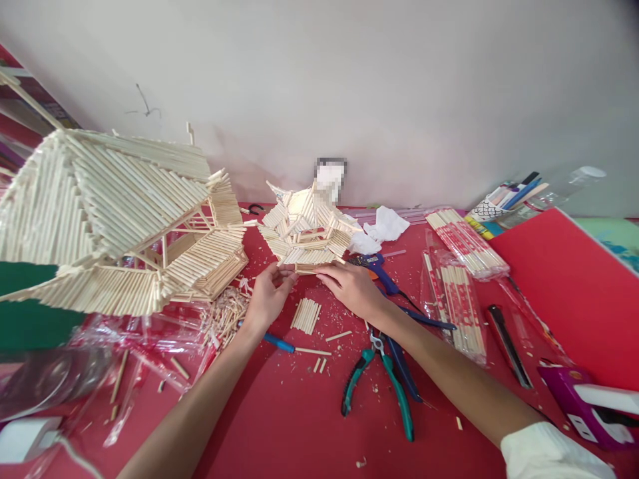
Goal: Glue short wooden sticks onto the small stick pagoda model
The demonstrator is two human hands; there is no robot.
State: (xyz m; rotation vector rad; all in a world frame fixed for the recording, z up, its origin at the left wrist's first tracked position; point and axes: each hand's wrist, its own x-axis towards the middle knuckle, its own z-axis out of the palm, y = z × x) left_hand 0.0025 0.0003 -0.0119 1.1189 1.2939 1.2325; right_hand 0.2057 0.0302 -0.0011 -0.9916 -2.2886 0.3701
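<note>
A small pavilion model (312,229) made of pale wooden chopstick pieces stands on the red table near the wall. My left hand (269,296) is closed, its fingertips pinching the model's lower left front edge. On the opposite side, my right hand (352,289) has its thumb and fingers on the lower right front edge. Between the two hands shows a short strip of sticks (305,269) at the base. Just below my hands lies a flat row of cut sticks (306,315). A glue gun (377,269), partly hidden, rests behind my right hand.
A larger chopstick house model (134,213) fills the left. Green-handled pliers (378,372) lie in front, near a blue-handled tool (279,342). At right are packs of chopsticks (463,303), a utility knife (509,346), a red folder (574,286) and a purple box (582,402).
</note>
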